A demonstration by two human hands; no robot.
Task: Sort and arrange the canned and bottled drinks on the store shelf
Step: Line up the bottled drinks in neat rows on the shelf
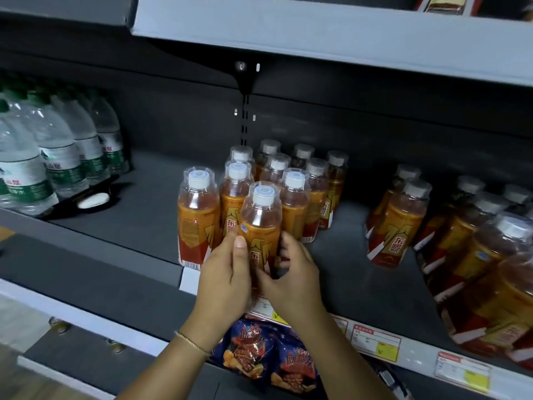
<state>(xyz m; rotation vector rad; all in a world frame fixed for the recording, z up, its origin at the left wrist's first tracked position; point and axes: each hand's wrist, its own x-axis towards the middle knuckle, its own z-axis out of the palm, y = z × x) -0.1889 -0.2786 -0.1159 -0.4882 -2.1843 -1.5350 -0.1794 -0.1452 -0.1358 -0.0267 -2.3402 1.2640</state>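
An orange energy-drink bottle (261,223) with a white cap under a clear dome stands at the front edge of the grey shelf (138,223). My left hand (226,272) grips its lower left side, thumb on the label. My right hand (291,272) wraps its lower right side. Behind it stands a cluster of several like bottles (294,180), with one more (197,215) just to its left. A second group of the same bottles (401,223) fills the shelf's right part.
Green-labelled water bottles (54,151) line the far left, on a black pusher tray (92,200). Snack bags (259,356) sit on the shelf below. Price tags (375,342) run along the shelf's front edge. An upper shelf (317,33) overhangs.
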